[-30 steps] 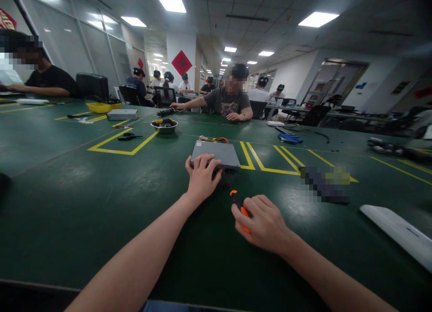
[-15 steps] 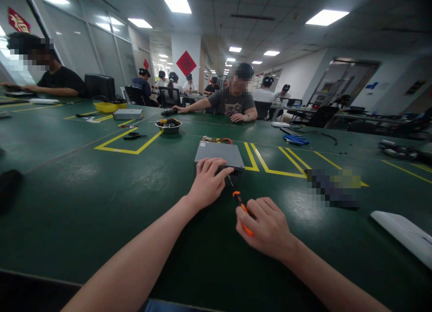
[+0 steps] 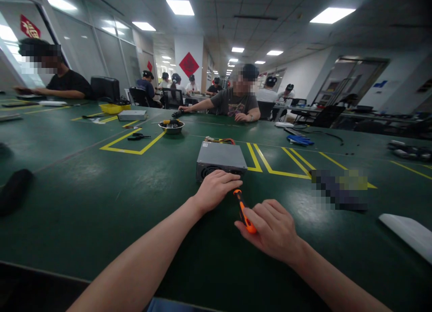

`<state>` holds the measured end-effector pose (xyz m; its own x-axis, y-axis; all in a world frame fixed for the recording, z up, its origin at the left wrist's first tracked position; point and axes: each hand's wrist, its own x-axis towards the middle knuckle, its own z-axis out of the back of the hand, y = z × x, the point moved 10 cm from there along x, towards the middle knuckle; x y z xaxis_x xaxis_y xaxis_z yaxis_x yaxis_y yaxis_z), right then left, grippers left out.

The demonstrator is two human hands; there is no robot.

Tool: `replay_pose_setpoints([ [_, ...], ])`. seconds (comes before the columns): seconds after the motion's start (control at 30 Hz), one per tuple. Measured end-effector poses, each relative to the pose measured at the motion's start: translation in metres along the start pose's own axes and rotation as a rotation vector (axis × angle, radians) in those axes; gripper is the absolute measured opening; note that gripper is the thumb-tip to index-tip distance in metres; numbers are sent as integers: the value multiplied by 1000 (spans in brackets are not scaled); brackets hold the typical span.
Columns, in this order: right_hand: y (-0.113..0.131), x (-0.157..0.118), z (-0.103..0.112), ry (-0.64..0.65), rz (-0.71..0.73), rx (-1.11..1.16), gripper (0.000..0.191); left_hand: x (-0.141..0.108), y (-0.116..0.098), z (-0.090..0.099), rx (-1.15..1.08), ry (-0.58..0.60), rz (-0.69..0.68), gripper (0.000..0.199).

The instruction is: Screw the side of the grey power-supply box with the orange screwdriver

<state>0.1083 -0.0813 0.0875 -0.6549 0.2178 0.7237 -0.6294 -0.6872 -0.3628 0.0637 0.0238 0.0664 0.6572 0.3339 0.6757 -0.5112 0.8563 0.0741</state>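
Observation:
A grey computer power supply (image 3: pixel 222 155) sits on the green table in front of me, its dark fan grille partly showing on the near side. My left hand (image 3: pixel 219 189) is at the lower right of that near face, fingers together and pointing right; its thumb and whatever it may pinch are hidden. My right hand (image 3: pixel 275 230) is wrapped around the orange and black handle of a screwdriver (image 3: pixel 240 205). The screwdriver points forward to the left fingertips, and its shaft and tip are hidden behind them.
Coloured cables (image 3: pixel 221 141) lie behind the power supply. A metal bowl (image 3: pixel 171 128) with tools stands at the back left, near a yellow tray (image 3: pixel 114 108). Blue gloves (image 3: pixel 299 140) lie back right, a white object (image 3: pixel 407 233) nearer. A person (image 3: pixel 236 102) sits opposite.
My left hand has come down from the top of the power supply to its near face, uncovering part of the fan grille. The screwdriver's shaft has gone out of sight behind the left fingers.

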Motion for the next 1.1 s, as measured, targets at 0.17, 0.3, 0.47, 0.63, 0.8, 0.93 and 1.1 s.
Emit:
replay_pose_setpoints([
  [0.17,6,-1,-3,38,36,-82,16,1,2,5,48,5,28,30],
  [0.3,4,-2,-5,51,6,-71,18,-2,25,21,94,-120,217,41],
  [0.47,5,0,-11,69,2,-31,13,-8,45,20,97,-151,340,41],
  [0.63,6,-1,-9,7,27,47,15,-9,47,17,91,-129,382,29],
  [0.8,12,-3,-13,53,80,36,16,-8,47,18,104,-132,405,27],
  [0.93,4,0,-9,43,-3,-37,11,-7,47,17,128,-125,427,25],
  [1.1,0,2,-2,22,-24,-141,16,-7,49,15,130,-129,442,24],
])
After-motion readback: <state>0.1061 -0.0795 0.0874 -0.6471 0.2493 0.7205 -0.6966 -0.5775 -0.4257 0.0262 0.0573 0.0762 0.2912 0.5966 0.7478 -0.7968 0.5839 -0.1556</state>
